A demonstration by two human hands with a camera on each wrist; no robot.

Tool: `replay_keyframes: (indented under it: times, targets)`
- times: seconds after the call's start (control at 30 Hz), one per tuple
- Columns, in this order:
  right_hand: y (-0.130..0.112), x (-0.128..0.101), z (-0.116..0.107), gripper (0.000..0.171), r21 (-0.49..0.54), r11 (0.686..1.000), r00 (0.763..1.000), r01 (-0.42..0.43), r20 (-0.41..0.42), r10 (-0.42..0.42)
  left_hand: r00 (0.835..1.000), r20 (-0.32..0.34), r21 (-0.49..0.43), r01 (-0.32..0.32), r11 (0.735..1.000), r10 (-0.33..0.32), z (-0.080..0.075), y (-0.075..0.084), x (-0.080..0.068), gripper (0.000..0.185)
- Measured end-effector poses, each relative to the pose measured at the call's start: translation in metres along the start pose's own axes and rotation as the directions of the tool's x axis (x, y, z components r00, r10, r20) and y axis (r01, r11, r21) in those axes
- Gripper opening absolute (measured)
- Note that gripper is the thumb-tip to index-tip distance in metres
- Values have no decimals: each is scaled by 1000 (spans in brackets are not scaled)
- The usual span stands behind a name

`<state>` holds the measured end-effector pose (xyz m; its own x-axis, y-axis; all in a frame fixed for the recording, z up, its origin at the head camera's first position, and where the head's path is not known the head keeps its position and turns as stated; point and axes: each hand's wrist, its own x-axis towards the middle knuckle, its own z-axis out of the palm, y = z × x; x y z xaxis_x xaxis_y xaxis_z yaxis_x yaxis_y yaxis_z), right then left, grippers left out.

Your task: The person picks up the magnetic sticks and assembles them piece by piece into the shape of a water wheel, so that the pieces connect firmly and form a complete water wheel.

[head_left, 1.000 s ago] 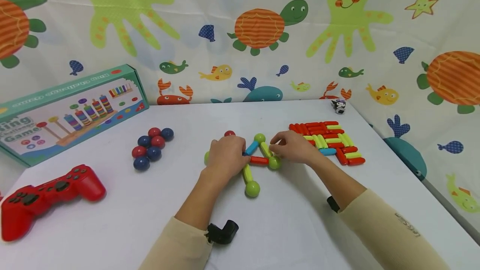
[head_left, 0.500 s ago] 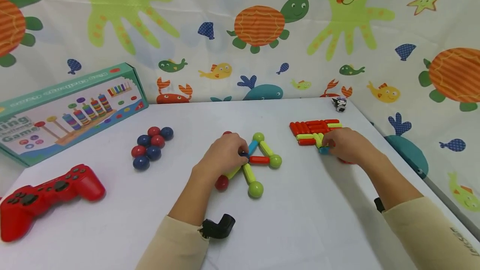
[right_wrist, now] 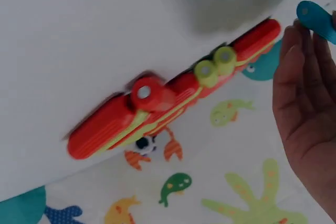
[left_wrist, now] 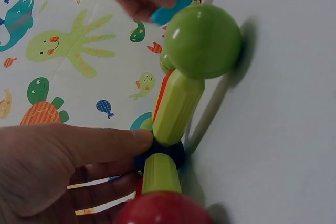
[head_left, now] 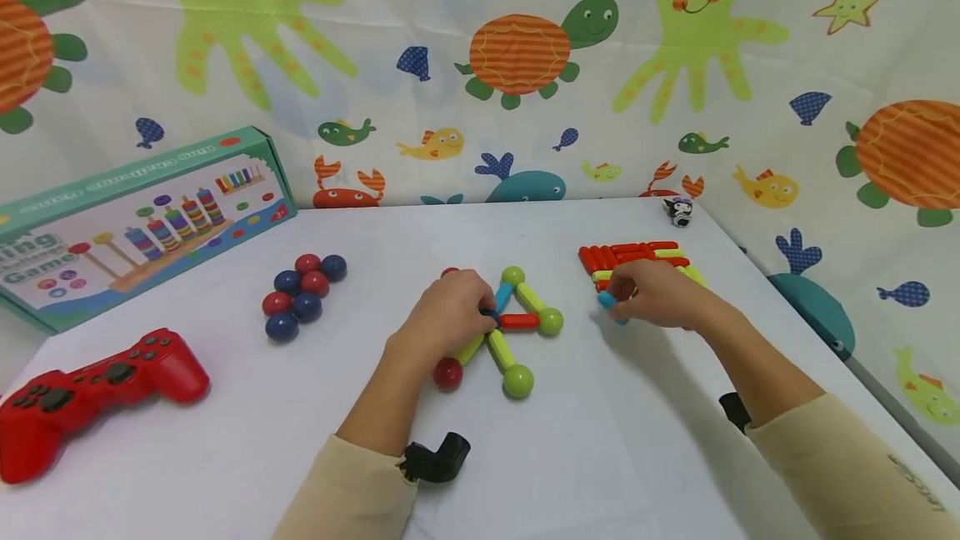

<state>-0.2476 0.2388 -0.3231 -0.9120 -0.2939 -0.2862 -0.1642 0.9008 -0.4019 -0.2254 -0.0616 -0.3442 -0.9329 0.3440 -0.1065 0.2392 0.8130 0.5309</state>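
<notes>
Centrally, the right hand (head_left: 660, 297) pinches a short blue rod (head_left: 606, 301) at its fingertips, lifted just clear of the table (head_left: 615, 440); the right wrist view shows the same blue rod (right_wrist: 316, 19) at the tips of the fingers (right_wrist: 299, 72), which curl about it. The left hand (head_left: 448, 311) rests on the partly built figure, its fingers closed around a dark blue ball (left_wrist: 157, 155) at the joint where several rods meet; in the left wrist view one fingertip presses against that joint. From this joint a lime rod (head_left: 498, 347) runs to a large green ball (head_left: 518, 381), a second lime rod leads to a red ball (head_left: 447, 373), and a red rod (head_left: 519, 322) runs to another green ball (head_left: 551, 322), closing a small triangle with a further green ball (head_left: 513, 276) at its apex.

Judged from its look, the blue rod is light, rigid, smooth plastic, so a pinch at mid-length should control it better than one at the rounded ends, which may slip. The joints seem to hold only lightly, so the figure probably needs steadying at the ball.

Behind the right hand lies the stock of red and lime rods (head_left: 633, 257) in flat rows. Farther left sit a cluster of red and blue balls (head_left: 303, 296), a red game controller (head_left: 90, 394) and a toy box (head_left: 142, 219).
</notes>
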Motion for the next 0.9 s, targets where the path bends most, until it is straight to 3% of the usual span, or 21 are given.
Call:
replay_keyframes:
  times: [0.17, 0.3, 0.5, 0.67, 0.9]
  targets:
    - [-31, 6, 6, 36, 295, 955, 1000, 4, 0, -4, 999, -31, 17, 24, 1000, -23, 3, 4, -4, 11]
    - [-52, 11, 16, 42, 419, 906, 998, -60, 9, 62, 994, -98, 65, 48, 997, -41, 8, 9, -6, 16]
    - [-65, 23, 35, 42, 425, 900, 994, -97, -9, 112, 979, -194, 167, 101, 981, -68, 11, 12, -7, 28]
    - [-67, 29, 43, 40, 395, 914, 992, -94, -37, 117, 979, -194, 168, 101, 981, -68, 13, 12, -7, 28]
    - [-72, 36, 48, 39, 317, 942, 993, -110, -1, 116, 979, -191, 168, 98, 981, -65, 14, 13, -7, 27]
